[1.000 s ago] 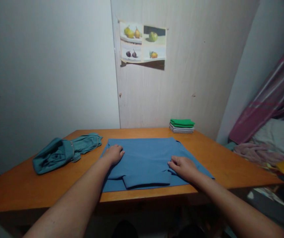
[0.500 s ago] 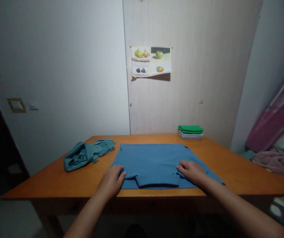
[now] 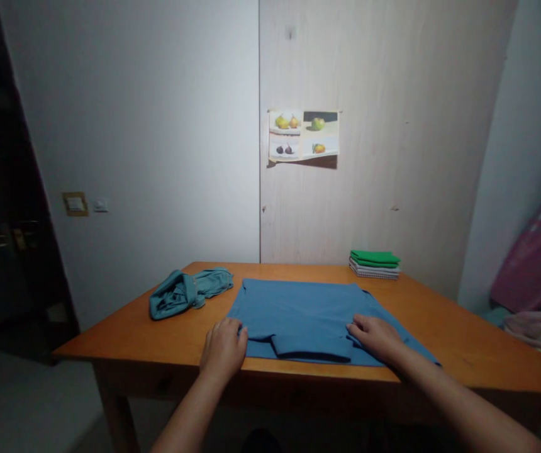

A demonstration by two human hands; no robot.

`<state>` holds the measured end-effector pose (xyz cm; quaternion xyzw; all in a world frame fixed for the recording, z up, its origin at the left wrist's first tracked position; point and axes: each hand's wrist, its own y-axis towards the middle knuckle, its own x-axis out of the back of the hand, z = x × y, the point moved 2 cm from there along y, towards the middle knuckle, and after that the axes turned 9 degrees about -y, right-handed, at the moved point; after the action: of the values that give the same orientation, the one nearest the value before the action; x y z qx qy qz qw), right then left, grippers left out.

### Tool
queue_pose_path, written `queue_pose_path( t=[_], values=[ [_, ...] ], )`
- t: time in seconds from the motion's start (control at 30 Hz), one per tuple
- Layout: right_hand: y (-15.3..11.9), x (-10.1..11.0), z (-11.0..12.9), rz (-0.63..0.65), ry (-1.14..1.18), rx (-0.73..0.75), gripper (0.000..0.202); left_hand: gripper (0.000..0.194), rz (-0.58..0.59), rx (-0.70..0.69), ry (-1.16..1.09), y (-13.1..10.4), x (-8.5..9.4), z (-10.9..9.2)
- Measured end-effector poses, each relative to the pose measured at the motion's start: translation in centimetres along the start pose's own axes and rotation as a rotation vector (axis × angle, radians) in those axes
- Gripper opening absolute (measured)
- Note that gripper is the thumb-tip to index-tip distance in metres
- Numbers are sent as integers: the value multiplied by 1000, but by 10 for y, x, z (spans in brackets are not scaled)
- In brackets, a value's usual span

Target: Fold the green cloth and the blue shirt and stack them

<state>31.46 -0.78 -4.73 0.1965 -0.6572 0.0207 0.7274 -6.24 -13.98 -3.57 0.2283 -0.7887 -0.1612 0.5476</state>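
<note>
A blue garment [image 3: 299, 308] lies spread flat on the wooden table, its collar-like band at the near edge. At its near left corner, my left hand [image 3: 224, 346] has its fingers closed on the cloth. My right hand [image 3: 373, 335] is pinched on the fabric to the right of the band. The right side of the garment slants out beneath my right forearm.
A crumpled teal garment [image 3: 176, 296] lies at the table's left. Folded green and checked cloths [image 3: 374, 264] are stacked at the back right of the table [image 3: 478, 352]. Behind stands a wall with a fruit picture [image 3: 304, 135]. Pink fabric is at the far right.
The view has turned a little to the left and up, so everything appears shifted to the right. Both hands stay at the near part of the blue garment, which looks much the same.
</note>
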Motion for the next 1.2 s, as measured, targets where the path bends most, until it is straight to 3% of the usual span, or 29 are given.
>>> queue_pose_path(
  t=[0.2, 0.53, 0.73, 0.83, 1.07, 1.2],
  values=[
    [3, -6, -1, -27, 5, -11, 36, 27, 6, 21, 69, -4, 2, -6],
    [-4, 3, 0, -6, 42, 21, 35, 29, 29, 6, 121, -1, 3, -9],
    [-10, 8, -1, -32, 122, -3, 30, 28, -10, -21, 41, 0, 6, -3],
    [-20, 14, -3, -71, 177, 18, 25, 30, -59, -99, -51, -2, 4, -2],
    [-59, 42, 11, -239, 173, 381, 54, 43, 74, -482, -301, -16, -7, -28],
    [-64, 44, 25, -222, 105, 553, 57, 58, 185, -529, -336, -16, -11, -42]
  ],
)
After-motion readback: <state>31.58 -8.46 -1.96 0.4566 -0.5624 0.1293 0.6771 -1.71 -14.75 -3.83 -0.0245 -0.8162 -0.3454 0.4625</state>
